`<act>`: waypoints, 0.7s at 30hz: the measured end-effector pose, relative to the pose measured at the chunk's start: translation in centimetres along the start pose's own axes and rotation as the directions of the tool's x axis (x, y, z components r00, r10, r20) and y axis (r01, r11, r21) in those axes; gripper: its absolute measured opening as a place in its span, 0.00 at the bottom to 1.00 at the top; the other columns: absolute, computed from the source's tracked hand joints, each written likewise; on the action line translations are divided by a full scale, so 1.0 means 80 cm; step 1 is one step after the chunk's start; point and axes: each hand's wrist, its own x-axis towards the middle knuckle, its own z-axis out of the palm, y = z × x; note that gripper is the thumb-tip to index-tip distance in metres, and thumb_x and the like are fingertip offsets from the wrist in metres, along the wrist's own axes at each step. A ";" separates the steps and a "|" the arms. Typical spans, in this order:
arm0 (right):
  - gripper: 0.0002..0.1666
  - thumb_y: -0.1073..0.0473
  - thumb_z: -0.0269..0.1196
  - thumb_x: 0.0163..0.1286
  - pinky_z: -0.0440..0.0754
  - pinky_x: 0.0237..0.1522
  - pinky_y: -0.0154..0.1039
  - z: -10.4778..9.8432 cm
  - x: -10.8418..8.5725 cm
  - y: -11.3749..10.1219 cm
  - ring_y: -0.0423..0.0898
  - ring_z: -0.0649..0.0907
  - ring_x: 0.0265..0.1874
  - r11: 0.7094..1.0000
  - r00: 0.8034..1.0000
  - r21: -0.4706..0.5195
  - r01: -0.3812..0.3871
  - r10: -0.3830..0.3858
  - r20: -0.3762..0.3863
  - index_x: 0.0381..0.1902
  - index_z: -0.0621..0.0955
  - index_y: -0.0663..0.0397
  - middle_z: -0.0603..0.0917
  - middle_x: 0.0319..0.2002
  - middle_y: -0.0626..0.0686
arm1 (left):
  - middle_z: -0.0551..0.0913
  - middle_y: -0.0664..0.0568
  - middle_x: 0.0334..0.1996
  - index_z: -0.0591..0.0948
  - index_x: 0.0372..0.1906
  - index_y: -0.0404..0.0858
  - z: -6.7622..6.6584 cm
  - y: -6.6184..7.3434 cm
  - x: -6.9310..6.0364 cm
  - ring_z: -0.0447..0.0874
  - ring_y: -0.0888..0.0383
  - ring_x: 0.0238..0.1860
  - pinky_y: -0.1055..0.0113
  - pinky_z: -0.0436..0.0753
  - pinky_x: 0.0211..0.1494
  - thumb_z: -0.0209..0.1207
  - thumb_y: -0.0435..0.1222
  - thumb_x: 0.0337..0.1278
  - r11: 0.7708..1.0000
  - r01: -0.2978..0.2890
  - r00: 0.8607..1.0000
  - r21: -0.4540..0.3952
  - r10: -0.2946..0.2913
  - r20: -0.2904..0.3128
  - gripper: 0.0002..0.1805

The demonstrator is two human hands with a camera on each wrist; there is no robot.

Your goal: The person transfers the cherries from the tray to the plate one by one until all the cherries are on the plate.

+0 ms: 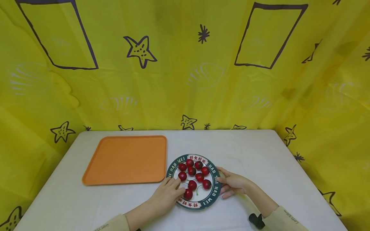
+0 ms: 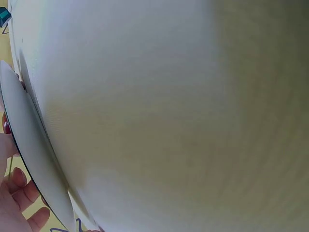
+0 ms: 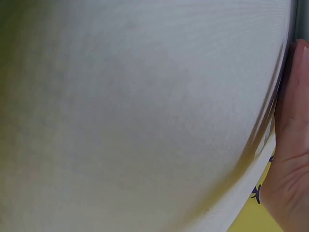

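Observation:
A round plate (image 1: 215,192) with a dark green lettered rim bears several dark red cherries (image 1: 192,185), some with green stems. My right hand (image 1: 235,183) grips its right edge, thumb on the rim and other fingers lower down; the right wrist view shows part of that hand (image 3: 292,135) at its right border. Over the plate's lower left side lies my left hand (image 1: 166,197), its thumb close beside a cherry. In the left wrist view, the pale underside of the plate (image 2: 34,145) shows, with bent fingertips (image 2: 29,193) at its rim. Whether they pinch anything is hidden.
An orange rectangular tray (image 1: 127,160) lies left of the plate, close to its rim. White cloth (image 1: 240,147) covers the table. Yellow curtains (image 1: 173,86) with drawn stars rise behind and at both sides. A black device (image 1: 256,221) sits at my right wrist.

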 end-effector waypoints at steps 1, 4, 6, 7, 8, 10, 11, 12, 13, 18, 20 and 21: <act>0.36 0.60 0.47 0.71 0.82 0.28 0.43 0.000 0.000 0.000 0.43 0.81 0.21 1.000 1.000 -0.003 0.001 -0.001 -0.001 0.71 0.45 0.49 0.76 0.29 0.56 | 0.67 0.57 0.33 0.77 0.34 0.50 0.000 0.000 0.000 0.67 0.60 0.39 0.62 0.68 0.50 0.55 0.43 0.57 1.000 0.010 1.000 -0.005 -0.010 0.017 0.03; 0.36 0.60 0.47 0.71 0.82 0.28 0.43 0.001 -0.001 0.000 0.44 0.81 0.21 1.000 1.000 -0.010 0.001 -0.001 -0.004 0.71 0.45 0.49 0.76 0.29 0.56 | 0.69 0.56 0.36 0.78 0.37 0.51 -0.001 0.000 0.000 0.67 0.60 0.40 0.61 0.68 0.52 0.54 0.43 0.59 0.999 0.042 0.997 -0.026 -0.040 0.068 0.04; 0.36 0.59 0.47 0.71 0.82 0.28 0.43 0.001 -0.001 0.000 0.44 0.81 0.22 1.000 1.000 -0.014 0.002 -0.002 -0.005 0.71 0.45 0.49 0.76 0.29 0.57 | 0.69 0.56 0.37 0.78 0.38 0.51 -0.001 0.000 0.000 0.67 0.59 0.41 0.60 0.68 0.53 0.53 0.43 0.60 0.997 0.065 0.993 -0.039 -0.061 0.097 0.05; 0.36 0.59 0.47 0.71 0.82 0.28 0.43 0.001 -0.001 0.000 0.44 0.81 0.22 1.000 1.000 -0.014 0.002 -0.003 -0.005 0.71 0.45 0.49 0.76 0.29 0.57 | 0.70 0.56 0.37 0.79 0.38 0.51 -0.001 0.000 0.000 0.67 0.59 0.42 0.59 0.68 0.54 0.53 0.43 0.60 0.996 0.077 0.992 -0.045 -0.071 0.108 0.06; 0.36 0.60 0.47 0.71 0.82 0.28 0.43 0.001 -0.001 0.000 0.44 0.81 0.22 1.000 1.000 -0.014 0.002 -0.002 -0.006 0.71 0.45 0.49 0.76 0.29 0.57 | 0.69 0.56 0.37 0.79 0.38 0.51 -0.001 0.000 0.000 0.68 0.59 0.43 0.58 0.68 0.54 0.53 0.44 0.60 0.995 0.087 0.990 -0.048 -0.081 0.117 0.06; 0.36 0.60 0.47 0.72 0.82 0.28 0.43 0.002 -0.001 0.000 0.44 0.81 0.22 1.000 1.000 -0.013 0.002 -0.002 -0.006 0.71 0.45 0.49 0.76 0.29 0.57 | 0.69 0.56 0.37 0.79 0.38 0.50 0.000 0.001 0.001 0.68 0.58 0.44 0.57 0.68 0.55 0.53 0.44 0.60 0.993 0.111 0.986 -0.049 -0.103 0.133 0.06; 0.36 0.60 0.47 0.72 0.82 0.28 0.43 0.002 -0.001 0.000 0.44 0.81 0.22 1.000 1.000 -0.013 0.002 -0.002 -0.007 0.71 0.45 0.49 0.77 0.29 0.57 | 0.69 0.55 0.37 0.79 0.39 0.50 0.000 0.001 0.001 0.68 0.58 0.44 0.56 0.68 0.55 0.53 0.44 0.60 0.991 0.122 0.984 -0.048 -0.114 0.139 0.07; 0.36 0.60 0.47 0.72 0.82 0.28 0.43 0.002 -0.001 0.000 0.44 0.81 0.22 1.000 1.000 -0.013 0.002 -0.003 -0.007 0.71 0.45 0.49 0.76 0.29 0.57 | 0.69 0.55 0.37 0.79 0.39 0.50 0.001 0.001 0.001 0.68 0.58 0.44 0.56 0.68 0.55 0.53 0.45 0.60 0.990 0.131 0.982 -0.045 -0.123 0.143 0.07; 0.36 0.60 0.47 0.72 0.82 0.28 0.43 0.002 -0.001 0.000 0.44 0.81 0.22 1.000 1.000 -0.013 0.003 -0.003 -0.008 0.71 0.45 0.49 0.76 0.29 0.57 | 0.69 0.55 0.37 0.79 0.39 0.50 0.001 0.001 0.001 0.68 0.58 0.44 0.56 0.68 0.56 0.53 0.45 0.60 0.990 0.138 0.981 -0.042 -0.131 0.146 0.07; 0.36 0.59 0.47 0.72 0.82 0.28 0.43 0.002 0.000 0.001 0.45 0.81 0.22 1.000 1.000 -0.015 0.005 -0.005 -0.008 0.71 0.45 0.49 0.76 0.29 0.57 | 0.67 0.56 0.36 0.78 0.39 0.49 0.003 0.000 0.000 0.66 0.58 0.41 0.57 0.67 0.54 0.53 0.45 0.59 0.988 0.151 0.978 -0.026 -0.146 0.147 0.07; 0.35 0.59 0.47 0.72 0.82 0.28 0.43 0.002 0.000 0.001 0.45 0.81 0.22 1.000 1.000 -0.016 0.006 -0.006 -0.008 0.71 0.45 0.49 0.77 0.29 0.57 | 0.67 0.55 0.36 0.78 0.39 0.49 0.004 0.000 0.000 0.66 0.58 0.41 0.57 0.67 0.54 0.53 0.45 0.60 0.988 0.152 0.978 -0.022 -0.148 0.145 0.07; 0.35 0.60 0.47 0.72 0.82 0.28 0.43 0.002 0.001 0.001 0.44 0.81 0.22 1.000 1.000 -0.015 0.006 -0.006 -0.007 0.71 0.45 0.49 0.77 0.29 0.56 | 0.67 0.55 0.36 0.78 0.39 0.49 0.004 0.000 0.000 0.66 0.58 0.41 0.57 0.67 0.54 0.53 0.45 0.60 0.988 0.153 0.979 -0.021 -0.148 0.143 0.07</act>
